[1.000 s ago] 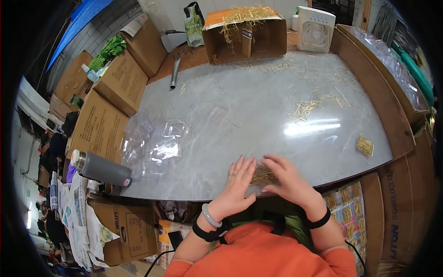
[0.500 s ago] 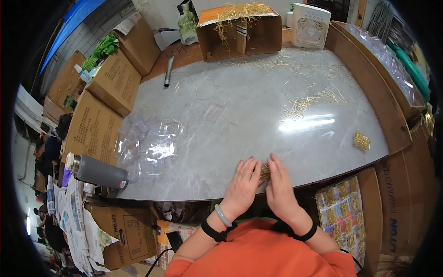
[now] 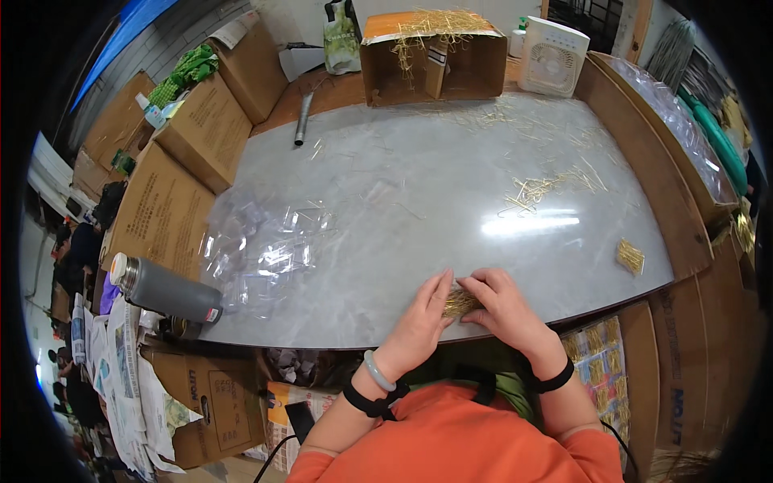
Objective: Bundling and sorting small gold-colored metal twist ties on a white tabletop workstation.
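Head view: both hands point(image 3: 414, 322) grasping gold wire bundle point(image 3: 460, 304), nr edge of tbl point(image 3: 378, 258).

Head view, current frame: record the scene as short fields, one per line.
Left hand: alongside the gold wire bundle
Right hand: fingers and thumb around its right end
Surface: grey tabletop, light reflection at right
Left: clear plastic pieces, grey flask
Right: loose gold wires, second bundle
Far side: open cardboard box, white fan
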The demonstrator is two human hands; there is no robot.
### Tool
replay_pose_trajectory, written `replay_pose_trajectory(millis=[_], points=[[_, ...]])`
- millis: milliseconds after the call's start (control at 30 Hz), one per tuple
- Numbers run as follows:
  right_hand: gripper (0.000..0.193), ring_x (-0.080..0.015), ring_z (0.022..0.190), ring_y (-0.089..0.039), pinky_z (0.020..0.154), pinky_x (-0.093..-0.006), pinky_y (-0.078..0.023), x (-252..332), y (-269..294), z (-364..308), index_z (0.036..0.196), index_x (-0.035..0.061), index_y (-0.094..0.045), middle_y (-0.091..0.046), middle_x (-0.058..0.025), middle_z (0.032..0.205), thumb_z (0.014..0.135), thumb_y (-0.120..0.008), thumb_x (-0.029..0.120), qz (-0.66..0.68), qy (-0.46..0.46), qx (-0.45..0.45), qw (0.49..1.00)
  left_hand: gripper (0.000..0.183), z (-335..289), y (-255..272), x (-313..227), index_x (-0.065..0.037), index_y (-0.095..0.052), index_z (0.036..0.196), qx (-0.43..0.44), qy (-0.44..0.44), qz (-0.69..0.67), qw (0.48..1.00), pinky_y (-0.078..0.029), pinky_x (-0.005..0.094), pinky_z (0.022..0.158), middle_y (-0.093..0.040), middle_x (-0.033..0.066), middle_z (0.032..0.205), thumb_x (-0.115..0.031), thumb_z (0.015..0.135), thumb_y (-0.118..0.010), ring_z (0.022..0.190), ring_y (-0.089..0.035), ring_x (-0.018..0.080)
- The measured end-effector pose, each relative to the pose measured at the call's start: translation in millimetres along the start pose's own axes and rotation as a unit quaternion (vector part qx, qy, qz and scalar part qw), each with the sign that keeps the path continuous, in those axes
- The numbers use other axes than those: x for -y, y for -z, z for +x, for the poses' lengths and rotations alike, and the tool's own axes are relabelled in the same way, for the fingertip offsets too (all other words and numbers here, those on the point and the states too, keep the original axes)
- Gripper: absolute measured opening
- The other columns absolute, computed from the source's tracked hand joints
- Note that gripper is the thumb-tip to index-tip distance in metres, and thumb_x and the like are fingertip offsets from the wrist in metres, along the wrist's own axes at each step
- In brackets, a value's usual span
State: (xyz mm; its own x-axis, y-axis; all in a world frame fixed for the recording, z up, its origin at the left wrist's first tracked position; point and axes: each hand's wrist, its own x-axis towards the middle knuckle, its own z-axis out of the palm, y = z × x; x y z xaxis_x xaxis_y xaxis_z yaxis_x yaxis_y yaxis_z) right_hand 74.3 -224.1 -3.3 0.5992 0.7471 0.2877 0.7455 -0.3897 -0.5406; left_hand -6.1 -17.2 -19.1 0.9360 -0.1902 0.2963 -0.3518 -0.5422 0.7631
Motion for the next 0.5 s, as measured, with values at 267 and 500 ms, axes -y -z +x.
replay_pose_trajectory(millis=[267, 500], points=[[0.065, -0.0453, 0.140, -0.041, 0.115, -0.0461, -0.039, 42, -48, -3, 0.149, -0.0017, -0.039, -0.039, -0.0249, 0.154, 0.089, -0.064, -0.006, 0.114, -0.093, -0.135, 0.980, 0.082, -2, -6, 7, 0.004, -0.024, 0.158, 0.010, -0.049, 0.096, 0.994, -0.036, 0.0490, 0.117, -0.039, 0.0290, 0.148, 0.007, 0.087, -0.064, 0.137, -0.041, 0.0484], [0.059, -0.0384, 0.126, -0.051, 0.105, -0.0456, -0.044, 39, -39, 7, 0.141, -0.0004, -0.050, -0.054, -0.0183, 0.137, 0.085, -0.071, 0.001, 0.024, -0.077, -0.156, 0.984, 0.084, -5, -6, 2, 0.003, -0.021, 0.160, -0.005, -0.004, 0.025, 1.000, -0.037, 0.0491, 0.116, -0.040, 0.0263, 0.148, 0.009, 0.086, -0.061, 0.137, -0.043, 0.0452]])
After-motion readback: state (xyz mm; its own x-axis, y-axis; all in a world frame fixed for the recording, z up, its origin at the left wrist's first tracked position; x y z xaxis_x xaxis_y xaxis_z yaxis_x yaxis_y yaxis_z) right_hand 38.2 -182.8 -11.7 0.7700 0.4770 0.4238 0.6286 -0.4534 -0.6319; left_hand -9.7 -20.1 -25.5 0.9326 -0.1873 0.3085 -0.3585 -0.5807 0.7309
